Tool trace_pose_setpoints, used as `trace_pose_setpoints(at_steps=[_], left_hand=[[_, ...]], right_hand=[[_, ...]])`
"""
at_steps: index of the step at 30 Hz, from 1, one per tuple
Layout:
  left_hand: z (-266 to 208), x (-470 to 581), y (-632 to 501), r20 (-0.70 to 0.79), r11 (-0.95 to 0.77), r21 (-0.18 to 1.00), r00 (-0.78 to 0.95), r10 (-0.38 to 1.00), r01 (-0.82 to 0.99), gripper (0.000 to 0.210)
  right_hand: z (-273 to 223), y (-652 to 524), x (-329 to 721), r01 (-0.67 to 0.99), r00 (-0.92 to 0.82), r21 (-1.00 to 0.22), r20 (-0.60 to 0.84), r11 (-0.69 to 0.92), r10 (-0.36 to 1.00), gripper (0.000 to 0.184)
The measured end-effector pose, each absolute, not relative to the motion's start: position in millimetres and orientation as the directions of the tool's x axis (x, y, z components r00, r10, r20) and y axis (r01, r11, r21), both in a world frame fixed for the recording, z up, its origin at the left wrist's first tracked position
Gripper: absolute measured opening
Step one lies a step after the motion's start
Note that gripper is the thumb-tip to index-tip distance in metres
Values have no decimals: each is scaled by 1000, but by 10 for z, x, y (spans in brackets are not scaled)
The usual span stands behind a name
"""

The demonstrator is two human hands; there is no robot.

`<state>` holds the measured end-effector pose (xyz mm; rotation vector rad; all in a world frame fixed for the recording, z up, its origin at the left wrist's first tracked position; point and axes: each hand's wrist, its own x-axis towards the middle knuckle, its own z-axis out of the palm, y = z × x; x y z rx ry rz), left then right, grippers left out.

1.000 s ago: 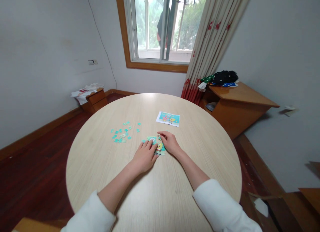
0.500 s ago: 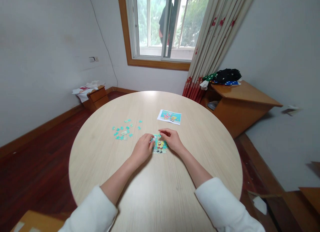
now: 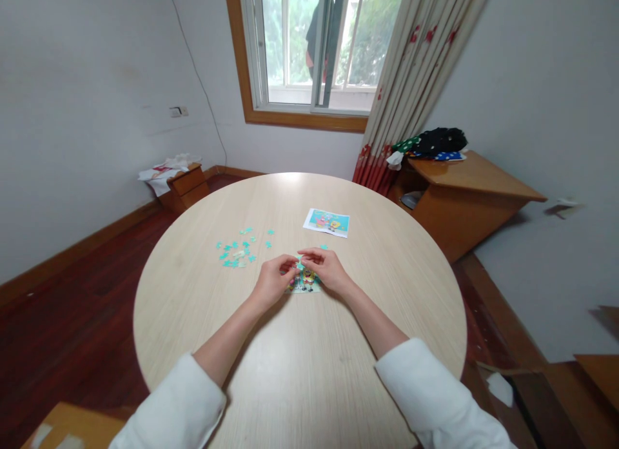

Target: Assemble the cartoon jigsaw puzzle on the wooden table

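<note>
So the partly built jigsaw (image 3: 308,280) was sitting flat around the middle of the round wooden table (image 3: 309,365), right between the person's two hands, with a yellow square cartoon guy showing on it. Left hand (image 3: 277,276) was half curled at the puzzle's left side, thumb and fingers brought near each other and covering part of it. Right hand (image 3: 325,268) came in from the other side, fingers bent and reaching toward the left ones over the puzzle's far edge. Honestly couldn't tell whether either one had a piece pinched, the fingertips were too small and covered up. A small teal bit (image 3: 324,247) lay just past the right hand. The loose pieces (image 3: 239,255), mostly teal with some paler ones, were scattered off to the left, well apart from the left hand, and a couple sat nearer the middle. Printed picture sheet (image 3: 327,222) lay flat beyond the right hand, with a pink and a yellow character on teal. Both arms had white sleeves (image 3: 181,397), cuffs below the elbow-side of the forearms.
</note>
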<state>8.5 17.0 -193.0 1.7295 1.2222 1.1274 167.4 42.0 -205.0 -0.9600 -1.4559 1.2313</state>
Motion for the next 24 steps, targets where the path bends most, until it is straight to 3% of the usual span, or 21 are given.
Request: trace_pose_setpoints(at_steps=[10, 19, 24], left_hand=[[-1904, 53, 210, 227, -272, 916, 179, 957, 295, 19], [-1883, -491, 549, 202, -165, 961, -160, 966, 221, 23], [-1960, -549, 603, 169, -127, 961, -158, 973, 246, 24]], right_hand=[[-2037, 391, 1661, -99, -244, -987, 148, 127, 958, 35], [-2090, 456, 1692, 12, -99, -990, 141, 143, 985, 36], [-2128, 469, 1709, 57, -101, -983, 168, 175, 981, 34]])
